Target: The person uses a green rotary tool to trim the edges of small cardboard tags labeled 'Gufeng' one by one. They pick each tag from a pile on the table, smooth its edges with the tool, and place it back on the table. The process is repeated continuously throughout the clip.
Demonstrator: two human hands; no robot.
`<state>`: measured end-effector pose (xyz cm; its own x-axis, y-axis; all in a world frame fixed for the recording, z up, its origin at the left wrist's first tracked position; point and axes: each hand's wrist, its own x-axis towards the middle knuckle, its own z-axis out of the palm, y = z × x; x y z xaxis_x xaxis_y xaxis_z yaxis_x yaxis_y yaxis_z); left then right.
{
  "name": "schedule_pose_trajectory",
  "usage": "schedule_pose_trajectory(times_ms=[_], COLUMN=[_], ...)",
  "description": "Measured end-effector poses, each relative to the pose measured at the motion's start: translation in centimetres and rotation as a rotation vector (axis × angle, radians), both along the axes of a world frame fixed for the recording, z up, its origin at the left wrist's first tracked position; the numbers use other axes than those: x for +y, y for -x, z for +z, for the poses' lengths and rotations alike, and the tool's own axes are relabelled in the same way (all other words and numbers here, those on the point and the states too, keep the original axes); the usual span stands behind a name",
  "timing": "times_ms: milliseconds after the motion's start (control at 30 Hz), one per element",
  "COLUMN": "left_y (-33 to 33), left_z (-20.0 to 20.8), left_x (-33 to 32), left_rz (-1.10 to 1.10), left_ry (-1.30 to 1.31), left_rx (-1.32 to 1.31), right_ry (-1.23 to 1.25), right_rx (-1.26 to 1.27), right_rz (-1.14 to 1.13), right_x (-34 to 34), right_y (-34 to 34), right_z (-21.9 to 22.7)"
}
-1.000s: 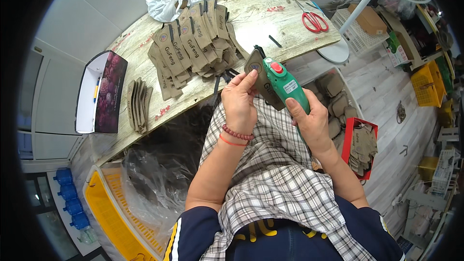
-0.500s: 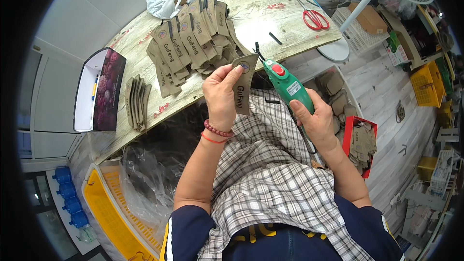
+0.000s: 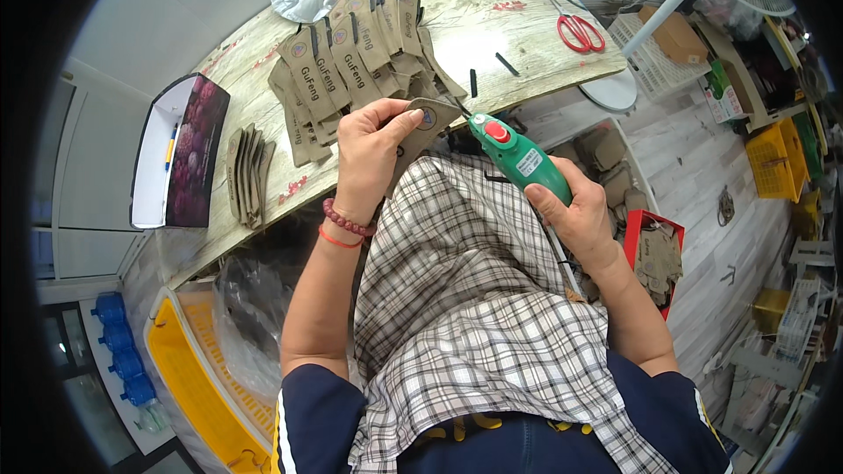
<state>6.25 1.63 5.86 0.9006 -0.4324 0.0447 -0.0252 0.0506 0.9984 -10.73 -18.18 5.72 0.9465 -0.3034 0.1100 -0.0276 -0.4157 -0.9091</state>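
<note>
Midway through the batch: left hand (image 3: 373, 154) gripping one brown card tag (image 3: 426, 127), right hand (image 3: 575, 215) wrapped around green heat tool (image 3: 518, 158), fanned tags (image 3: 351, 61) waiting on counter (image 3: 518, 17).

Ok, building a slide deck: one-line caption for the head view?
Left hand holds a brown card tag against a green handheld power tool gripped in the right hand.

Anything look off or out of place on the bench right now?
Nothing stands out. The left hand holds a brown piece, the right hand a green tool; brown pieces lie fanned on the table.
</note>
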Motion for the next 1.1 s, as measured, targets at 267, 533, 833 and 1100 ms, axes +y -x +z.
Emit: schedule_pose_trajectory(times_ms=[267,533,833,1100], left_y=[-4.6,-15.5,-16.6,-15.5], left_z=[0.6,-6.7,-4.7,-4.8], left_x=[7.8,22.8,6.5,3.4], left_rz=[0.219,0.963,0.876,0.867], left_ry=[-0.199,-1.183,-0.871,-0.324], left_rx=[-0.073,-0.352,-0.624,-0.632], right_ry=[-0.140,-0.108,-0.153,-0.136], right_rx=[0.059,0.078,0.087,0.057], right_rz=[-0.072,-0.044,-0.054,-0.068], right_x=[0.7,1.4,1.7,2.1], right_y=[-0.1,-0.7,-1.3,-1.4], right_z=[-1.5,-2.4,-2.1,-2.0])
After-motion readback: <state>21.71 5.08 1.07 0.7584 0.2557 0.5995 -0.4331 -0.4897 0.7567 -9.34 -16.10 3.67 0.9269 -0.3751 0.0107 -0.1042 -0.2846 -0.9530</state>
